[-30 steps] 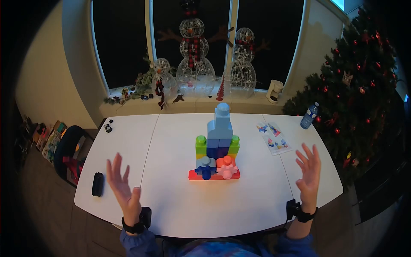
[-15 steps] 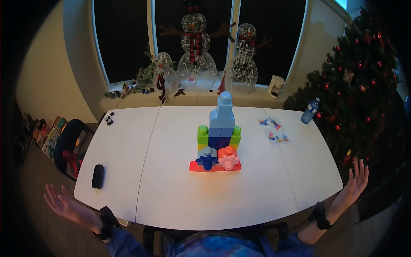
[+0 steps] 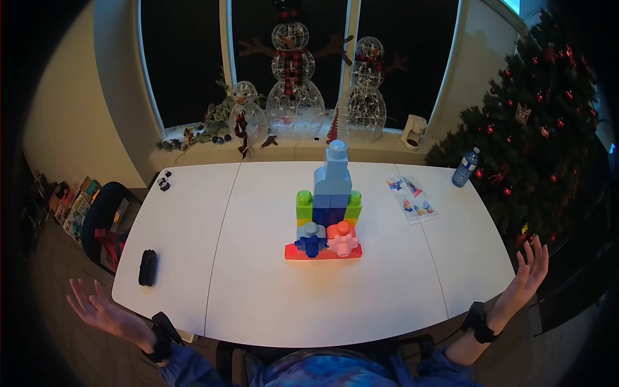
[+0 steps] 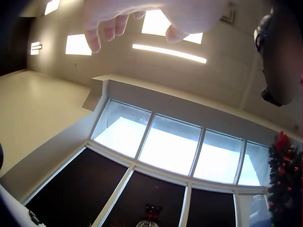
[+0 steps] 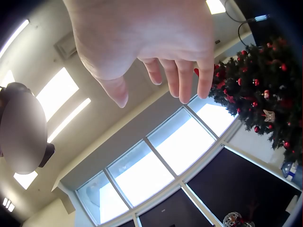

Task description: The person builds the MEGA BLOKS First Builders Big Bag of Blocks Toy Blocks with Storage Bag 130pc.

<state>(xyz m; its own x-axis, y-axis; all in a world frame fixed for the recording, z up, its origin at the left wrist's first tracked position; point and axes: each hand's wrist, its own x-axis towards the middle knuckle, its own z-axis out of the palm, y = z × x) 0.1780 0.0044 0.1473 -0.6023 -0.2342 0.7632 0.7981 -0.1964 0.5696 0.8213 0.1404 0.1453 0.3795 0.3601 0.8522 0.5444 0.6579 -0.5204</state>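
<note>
Both hands are raised palm-up and hold nothing. The left hand (image 3: 109,317) is out past the table's left front corner, its fingers spread. Off the right front corner is the right hand (image 3: 523,284), fingers pointing up. In the wrist views the left hand (image 4: 156,12) and right hand (image 5: 147,42) show bare against ceiling and windows. A tower of building blocks (image 3: 332,200) stands upright mid-table, away from both hands. It has a red base plate (image 3: 322,253), a dark blue gear (image 3: 311,245), a pink gear (image 3: 343,244), green side blocks and light blue blocks on top.
On the white table (image 3: 271,297) lie a black case (image 3: 147,267), a printed picture sheet (image 3: 416,200) and small dark pieces (image 3: 164,180). A water bottle (image 3: 465,168) stands at the back right. A chair (image 3: 109,219) is at left, a Christmas tree (image 3: 541,129) at right.
Both hands have swung outward and down from above the table's sides to beyond its front corners. Over the last half second they barely move. The block tower stays where it was.
</note>
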